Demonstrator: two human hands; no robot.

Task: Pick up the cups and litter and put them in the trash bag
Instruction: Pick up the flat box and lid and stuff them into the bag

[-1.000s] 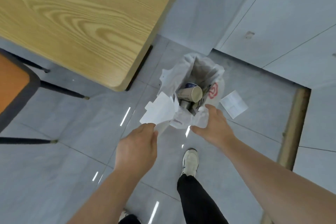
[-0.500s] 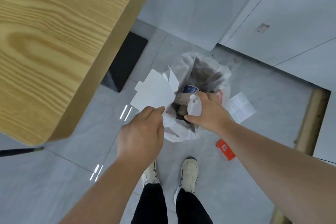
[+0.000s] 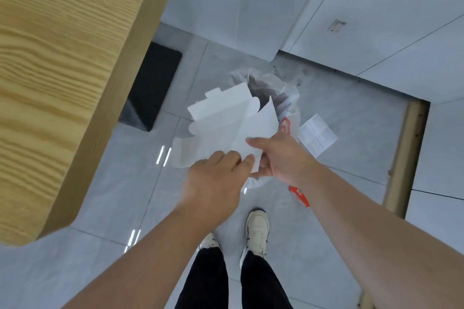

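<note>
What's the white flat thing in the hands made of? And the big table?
The white sheet looks like thin matte cardboard: stiff, with cut tabs and fold lines, held by both the left hand and right hand. The table looks like wood or wood-look laminate, judging by its yellow grain lines.

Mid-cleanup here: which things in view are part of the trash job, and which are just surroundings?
Part of the job:
- trash bag, open on the floor
- flattened white carton, held over the bag by left hand and right hand
- printed leaflet on the floor beside the bag
- red wrapper on the floor

Just surroundings:
- wooden table
- black table base
</note>
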